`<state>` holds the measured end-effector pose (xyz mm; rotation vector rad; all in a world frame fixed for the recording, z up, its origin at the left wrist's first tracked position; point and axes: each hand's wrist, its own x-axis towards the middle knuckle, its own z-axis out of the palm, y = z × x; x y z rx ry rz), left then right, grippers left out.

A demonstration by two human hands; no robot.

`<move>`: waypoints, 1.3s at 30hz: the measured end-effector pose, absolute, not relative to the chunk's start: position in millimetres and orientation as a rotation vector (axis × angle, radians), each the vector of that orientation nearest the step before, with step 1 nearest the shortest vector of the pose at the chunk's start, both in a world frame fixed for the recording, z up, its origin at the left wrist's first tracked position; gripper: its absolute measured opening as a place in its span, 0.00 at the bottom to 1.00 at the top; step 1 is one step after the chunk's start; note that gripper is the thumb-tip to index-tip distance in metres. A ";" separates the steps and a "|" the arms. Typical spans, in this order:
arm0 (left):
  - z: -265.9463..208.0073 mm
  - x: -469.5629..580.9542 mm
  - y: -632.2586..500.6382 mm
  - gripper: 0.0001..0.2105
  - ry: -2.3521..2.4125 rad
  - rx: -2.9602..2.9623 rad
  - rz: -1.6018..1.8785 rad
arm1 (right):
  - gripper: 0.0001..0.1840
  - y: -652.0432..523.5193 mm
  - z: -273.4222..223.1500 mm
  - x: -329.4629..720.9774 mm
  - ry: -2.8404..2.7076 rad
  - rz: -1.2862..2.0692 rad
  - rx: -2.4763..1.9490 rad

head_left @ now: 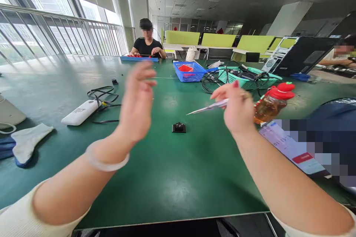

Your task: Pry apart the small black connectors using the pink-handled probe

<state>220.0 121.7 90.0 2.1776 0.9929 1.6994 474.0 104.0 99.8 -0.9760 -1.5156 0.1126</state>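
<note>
My right hand [237, 109] is closed around slim metal tweezers [208, 108], whose fine tip points left and slightly down above the table. A small black part [178, 128] with a rectangular base and a rounded, shiny top sits on the green table, below and to the left of the tip. Neither hand touches it. My left hand [137, 103] is raised on the other side, blurred by motion, with its fingers stretched out and nothing visible in them.
A white power bank [81, 112] with black cables lies left. On the right are a red-capped bottle [271, 103] and a phone [292, 148]. Blue [191, 76] and green baskets [250, 77] stand further back. A person [147, 42] sits at the far end.
</note>
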 end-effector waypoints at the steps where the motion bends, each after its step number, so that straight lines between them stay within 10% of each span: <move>1: 79.5 226.4 125.4 0.21 1.032 2.255 1.541 | 0.37 111.2 88.9 469.0 -1.513 0.201 -0.993; 8: 10.2 260.2 148.8 0.26 1.177 2.538 0.561 | 0.35 130.4 26.2 460.8 -1.603 0.327 -0.905; 39: -5.0 253.7 158.2 0.18 1.295 2.461 0.616 | 0.22 106.3 12.3 443.7 -2.138 -0.350 -0.538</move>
